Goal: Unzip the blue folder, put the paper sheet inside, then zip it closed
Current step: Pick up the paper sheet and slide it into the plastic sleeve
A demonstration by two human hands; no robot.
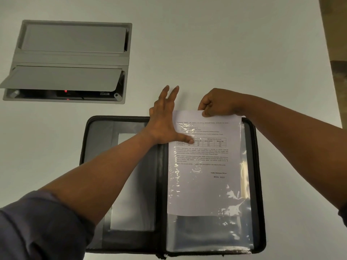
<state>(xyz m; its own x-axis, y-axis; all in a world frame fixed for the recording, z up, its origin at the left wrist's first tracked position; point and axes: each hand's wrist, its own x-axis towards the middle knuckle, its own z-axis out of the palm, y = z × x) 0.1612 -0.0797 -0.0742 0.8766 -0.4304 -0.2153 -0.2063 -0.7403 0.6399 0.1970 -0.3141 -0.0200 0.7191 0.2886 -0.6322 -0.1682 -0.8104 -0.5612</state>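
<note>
office: desk cable box

We count one folder, lying open on one white table, and one printed paper sheet on its right half, partly under clear plastic sleeves whose number we cannot tell, as they lie stacked. We record two hands, one left hand and one right hand, along with two bare forearms and one rolled sleeve fully in view at the lower left. We also note one recessed cable box set into the table, with two grey flaps and two small red lights inside it.
</note>
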